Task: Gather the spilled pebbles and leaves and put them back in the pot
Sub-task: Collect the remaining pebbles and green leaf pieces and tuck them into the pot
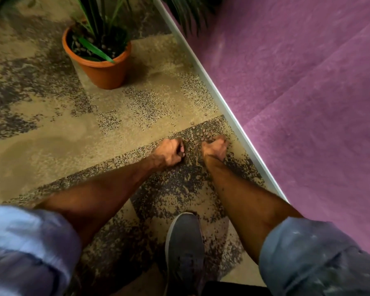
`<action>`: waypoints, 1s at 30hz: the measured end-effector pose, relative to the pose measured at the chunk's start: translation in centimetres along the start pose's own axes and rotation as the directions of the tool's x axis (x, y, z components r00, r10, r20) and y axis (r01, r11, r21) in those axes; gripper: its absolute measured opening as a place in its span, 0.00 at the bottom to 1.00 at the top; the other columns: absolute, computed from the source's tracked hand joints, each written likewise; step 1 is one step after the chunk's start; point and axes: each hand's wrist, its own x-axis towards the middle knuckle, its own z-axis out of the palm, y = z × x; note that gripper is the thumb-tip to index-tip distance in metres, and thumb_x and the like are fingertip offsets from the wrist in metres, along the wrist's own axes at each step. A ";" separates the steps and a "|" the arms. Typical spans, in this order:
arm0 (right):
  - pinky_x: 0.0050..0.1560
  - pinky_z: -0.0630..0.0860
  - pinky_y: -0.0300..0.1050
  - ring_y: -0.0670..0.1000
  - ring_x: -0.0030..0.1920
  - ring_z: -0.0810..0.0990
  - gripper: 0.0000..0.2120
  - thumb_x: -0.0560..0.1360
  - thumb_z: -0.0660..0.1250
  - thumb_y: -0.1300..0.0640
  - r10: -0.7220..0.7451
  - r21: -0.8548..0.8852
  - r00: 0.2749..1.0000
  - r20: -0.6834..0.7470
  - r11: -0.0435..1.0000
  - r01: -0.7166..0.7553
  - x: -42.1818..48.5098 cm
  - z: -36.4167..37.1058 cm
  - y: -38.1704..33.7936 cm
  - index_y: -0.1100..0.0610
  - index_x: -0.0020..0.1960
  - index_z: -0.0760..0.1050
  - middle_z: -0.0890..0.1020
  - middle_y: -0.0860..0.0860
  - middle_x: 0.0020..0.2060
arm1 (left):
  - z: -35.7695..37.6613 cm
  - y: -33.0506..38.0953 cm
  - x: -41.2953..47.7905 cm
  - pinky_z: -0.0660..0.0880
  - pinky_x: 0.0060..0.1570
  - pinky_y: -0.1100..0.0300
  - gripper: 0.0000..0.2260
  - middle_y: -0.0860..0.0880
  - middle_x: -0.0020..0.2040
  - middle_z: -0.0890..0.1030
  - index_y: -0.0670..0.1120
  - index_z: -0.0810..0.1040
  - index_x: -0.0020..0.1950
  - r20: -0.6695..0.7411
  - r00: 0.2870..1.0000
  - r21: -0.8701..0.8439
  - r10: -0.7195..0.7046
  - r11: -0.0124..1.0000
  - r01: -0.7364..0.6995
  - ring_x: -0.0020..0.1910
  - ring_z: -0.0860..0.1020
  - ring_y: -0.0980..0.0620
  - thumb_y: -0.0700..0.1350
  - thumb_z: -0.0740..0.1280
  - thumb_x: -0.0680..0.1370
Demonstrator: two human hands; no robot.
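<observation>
Head view: my left hand (169,151) rests low on the carpeted floor (51,129), fingers curled into a loose fist; something small and dark shows at the fingertips, probably pebbles, though blur keeps me from being sure. Between my two hands, and just beyond them, lies the patch of spilled pebbles (198,135), a short band running roughly left to right toward the white skirting strip (220,99). A few strays sit farther up the floor near that strip. My right hand (215,146) is cupped with fingers bent down onto the right end of the patch, touching it; I cannot tell how much it encloses. I see no loose leaves on the floor. Both forearms reach forward, sleeves rolled. The pot (98,58) stands upright, well apart, up and to the left of both hands. My judgement: the left hand is nearer the pot, so its load should travel first.
</observation>
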 end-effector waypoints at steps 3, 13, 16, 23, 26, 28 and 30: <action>0.63 0.80 0.56 0.62 0.68 0.75 0.39 0.73 0.79 0.47 -0.064 -0.183 0.984 0.164 0.979 0.094 2.6 -0.8 -0.1 0.55 0.77 0.64 0.64 0.59 0.76 | 1.0 2.2 1.4 0.85 0.43 0.48 0.12 0.46 0.48 0.83 0.45 0.76 0.61 -0.035 0.999 0.000 -0.036 0.999 0.036 0.44 0.84 0.45 0.45 0.72 0.80; 0.47 0.86 0.60 0.59 0.58 0.81 0.24 0.67 0.83 0.55 -0.240 -0.154 0.885 0.400 0.934 0.323 6.8 -0.2 -0.2 0.43 0.52 0.71 0.76 0.54 0.61 | 2.2 2.6 4.9 0.66 0.25 0.67 0.32 0.43 0.58 0.76 0.44 0.58 0.77 -0.237 0.971 0.097 0.007 0.995 0.016 0.31 0.73 0.55 0.45 0.73 0.79; 0.38 0.87 0.54 0.59 0.56 0.82 0.20 0.69 0.81 0.59 -0.272 -0.151 0.848 0.454 0.915 0.375 7.1 -0.5 -0.4 0.46 0.52 0.73 0.76 0.57 0.60 | 2.0 3.3 5.6 0.78 0.32 0.61 0.30 0.41 0.66 0.71 0.46 0.60 0.79 -0.260 0.965 0.135 0.019 0.991 0.016 0.39 0.80 0.48 0.44 0.71 0.80; 0.45 0.87 0.53 0.55 0.55 0.82 0.12 0.74 0.77 0.58 -0.322 -0.310 0.788 0.525 0.789 0.530 7.2 -0.8 -1.4 0.51 0.51 0.76 0.74 0.50 0.55 | 1.5 4.2 6.7 0.78 0.40 0.62 0.32 0.41 0.72 0.66 0.50 0.56 0.82 -0.183 0.978 0.261 0.104 0.964 -0.054 0.44 0.78 0.49 0.35 0.65 0.82; 0.50 0.86 0.54 0.54 0.54 0.82 0.12 0.73 0.77 0.57 -0.331 -0.339 0.765 0.552 0.749 0.569 6.7 -0.7 -1.7 0.51 0.51 0.75 0.76 0.49 0.55 | 1.4 4.0 6.6 0.80 0.47 0.59 0.37 0.43 0.70 0.68 0.48 0.56 0.82 -0.189 0.976 0.230 0.110 0.971 -0.064 0.49 0.82 0.45 0.35 0.69 0.78; 0.53 0.83 0.52 0.53 0.54 0.80 0.14 0.74 0.77 0.55 -0.366 -0.367 0.755 0.544 0.705 0.607 6.3 -0.7 -2.0 0.53 0.55 0.75 0.78 0.51 0.56 | 1.4 3.8 6.7 0.79 0.48 0.59 0.36 0.44 0.68 0.71 0.47 0.59 0.81 -0.196 0.974 0.197 0.118 0.977 -0.079 0.49 0.81 0.46 0.35 0.71 0.77; 0.54 0.81 0.50 0.54 0.54 0.80 0.17 0.75 0.76 0.54 -0.421 -0.402 0.746 0.516 0.650 0.645 5.8 -0.7 -2.3 0.56 0.61 0.76 0.80 0.53 0.56 | 1.3 3.8 7.1 0.81 0.49 0.59 0.32 0.44 0.66 0.73 0.46 0.64 0.79 -0.216 0.969 0.154 0.116 0.985 -0.083 0.48 0.81 0.47 0.35 0.71 0.77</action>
